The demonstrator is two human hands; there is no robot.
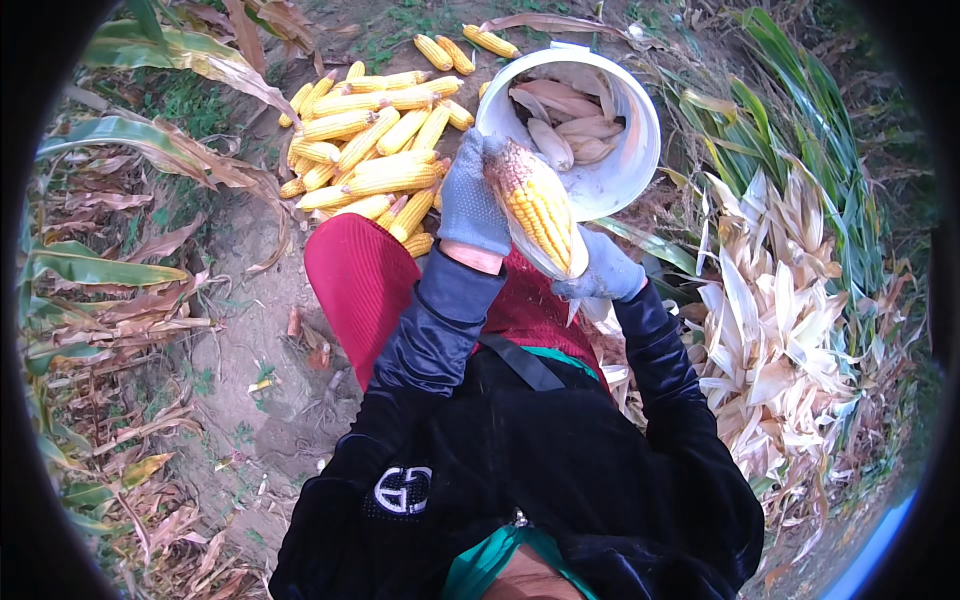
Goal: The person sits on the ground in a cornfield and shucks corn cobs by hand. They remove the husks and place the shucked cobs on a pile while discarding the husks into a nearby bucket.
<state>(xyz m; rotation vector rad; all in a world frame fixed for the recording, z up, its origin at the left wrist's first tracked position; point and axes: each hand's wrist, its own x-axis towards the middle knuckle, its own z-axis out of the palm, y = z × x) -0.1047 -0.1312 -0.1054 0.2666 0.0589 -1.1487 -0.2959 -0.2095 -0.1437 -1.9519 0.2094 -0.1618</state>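
Observation:
An ear of corn (538,214), its yellow kernels partly bared, is between my two gloved hands above my lap. My left hand (472,196), in a grey-blue knit glove, grips its darker, silk-covered end. At the lower end my right hand (604,264), gloved alike, holds the ear where pale husk (551,259) still wraps it. Right behind the ear stands a white plastic bucket (641,124), tilted towards me, with several unhusked ears (577,124) inside. My fingertips are partly hidden by the corn and husk.
A pile of husked yellow corn ears (367,150) lies on the bare soil ahead to the left. Loose ears (487,41) lie beyond it. Stripped husks (772,330) are heaped at my right, beside green cut stalks (817,157). Dry corn leaves (120,300) line the left side.

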